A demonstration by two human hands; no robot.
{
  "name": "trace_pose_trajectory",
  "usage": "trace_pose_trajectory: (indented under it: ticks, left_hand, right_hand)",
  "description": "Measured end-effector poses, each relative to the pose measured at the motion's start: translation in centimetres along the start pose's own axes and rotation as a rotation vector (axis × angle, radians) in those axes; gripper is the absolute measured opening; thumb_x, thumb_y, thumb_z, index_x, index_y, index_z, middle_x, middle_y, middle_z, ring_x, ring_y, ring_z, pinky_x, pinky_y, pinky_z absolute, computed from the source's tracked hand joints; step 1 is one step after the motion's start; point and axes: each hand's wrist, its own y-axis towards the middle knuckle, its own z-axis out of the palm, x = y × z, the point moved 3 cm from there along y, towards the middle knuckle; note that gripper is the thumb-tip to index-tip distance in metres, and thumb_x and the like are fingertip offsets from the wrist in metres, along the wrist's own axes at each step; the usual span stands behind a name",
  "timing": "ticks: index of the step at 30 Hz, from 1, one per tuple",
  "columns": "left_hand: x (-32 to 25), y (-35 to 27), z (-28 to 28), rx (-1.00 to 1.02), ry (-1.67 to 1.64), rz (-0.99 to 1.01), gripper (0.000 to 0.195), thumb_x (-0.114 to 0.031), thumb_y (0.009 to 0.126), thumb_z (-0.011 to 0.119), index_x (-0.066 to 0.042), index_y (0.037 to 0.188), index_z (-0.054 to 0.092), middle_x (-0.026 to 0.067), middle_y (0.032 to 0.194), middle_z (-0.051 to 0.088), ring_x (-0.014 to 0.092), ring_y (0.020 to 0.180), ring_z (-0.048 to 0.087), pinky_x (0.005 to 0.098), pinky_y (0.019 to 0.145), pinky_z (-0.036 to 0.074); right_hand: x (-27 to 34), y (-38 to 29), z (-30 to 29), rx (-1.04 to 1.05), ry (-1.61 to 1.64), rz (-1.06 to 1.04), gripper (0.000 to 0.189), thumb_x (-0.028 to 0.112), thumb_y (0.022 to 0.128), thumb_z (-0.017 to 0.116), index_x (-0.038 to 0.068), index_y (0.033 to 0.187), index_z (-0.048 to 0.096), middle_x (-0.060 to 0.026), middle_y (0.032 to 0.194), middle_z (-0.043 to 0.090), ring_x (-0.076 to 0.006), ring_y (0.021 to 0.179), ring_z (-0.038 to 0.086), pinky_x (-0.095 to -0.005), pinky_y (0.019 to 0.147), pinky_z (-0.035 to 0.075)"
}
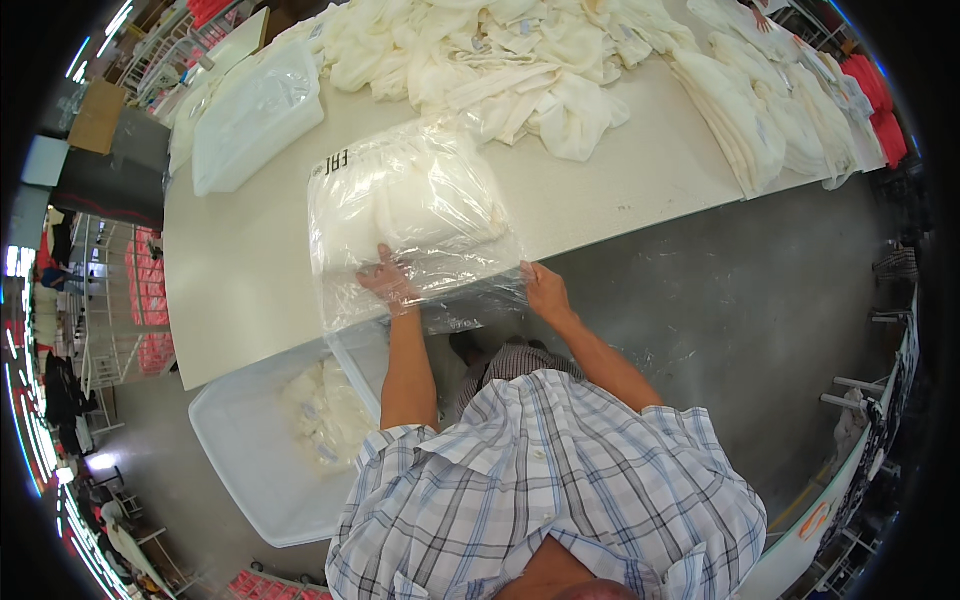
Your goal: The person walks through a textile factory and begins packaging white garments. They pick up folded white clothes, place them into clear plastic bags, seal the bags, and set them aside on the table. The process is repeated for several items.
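A clear plastic bag [420,191] with folded cream fabric inside lies on the pale table [247,262], its near end hanging over the front edge. My left hand [390,281] is inside or under the clear film near that edge, fingers spread; which of the two cannot be told. My right hand [547,291] pinches the bag's near right corner just off the table. A large heap of cream garments [480,45] lies beyond the bag, and a stack of folded cream garments [735,120] lies at the right.
A translucent plastic bin [255,127] lies at the table's back left. Another large bin [255,450] with cream fabric stands below the front edge, left of my body. A co-worker's hand [762,21] shows at the far right end. Metal racks [112,300] stand at the left.
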Motion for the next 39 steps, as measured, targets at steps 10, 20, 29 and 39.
trace_pose_trajectory:
  ticks: [10, 20, 29, 39]
  left_hand:
    - [1.6, 0.4, 1.9, 0.385, -0.582, -0.214, 0.081, -0.046, 0.086, 0.070, -0.017, 0.150, 0.030, 0.0049, 0.117, 0.062, 0.025, 0.104, 0.059, 0.0427, 0.085, 0.051]
    - [3.1, -3.8, 9.1, 0.623, 1.575, 0.967, 0.066, -0.031, 0.087, 0.069, -0.011, 0.144, 0.042, 0.0071, 0.076, 0.065, 0.024, 0.071, 0.063, 0.0392, 0.066, 0.050]
    - [-2.0, -3.1, -13.9, -0.123, 0.949, 0.660, 0.050, -0.020, 0.086, 0.069, 0.006, 0.126, 0.054, 0.0161, 0.115, 0.062, 0.030, 0.100, 0.060, 0.0375, 0.094, 0.045]
    - [-4.0, -9.3, -16.5, -0.223, 0.788, 0.453, 0.019, -0.012, 0.084, 0.070, -0.003, 0.100, 0.065, 0.0068, 0.087, 0.062, 0.019, 0.071, 0.059, 0.0323, 0.066, 0.049]
  right_hand:
    - [1.1, 0.0, -0.4, -0.078, -0.057, -0.064, 0.037, 0.034, 0.099, 0.048, 0.001, 0.086, 0.057, -0.0259, 0.076, 0.057, -0.0469, 0.072, 0.055, -0.0454, 0.062, 0.045]
    - [-0.7, -0.7, 0.5, -0.178, 0.015, -0.144, 0.032, 0.029, 0.098, 0.051, 0.000, 0.085, 0.058, -0.0235, 0.070, 0.055, -0.0384, 0.061, 0.053, -0.0404, 0.059, 0.045]
    - [-1.7, -0.7, -0.9, -0.121, 0.003, -0.060, 0.043, 0.037, 0.099, 0.052, 0.001, 0.076, 0.052, -0.0209, 0.065, 0.051, -0.0379, 0.057, 0.046, -0.0430, 0.055, 0.041]
    - [-3.5, -2.7, -1.7, 0.149, 0.269, 0.141, 0.036, 0.031, 0.096, 0.062, 0.006, 0.071, 0.054, 0.0027, 0.062, 0.048, -0.0058, 0.058, 0.041, -0.0265, 0.052, 0.036]
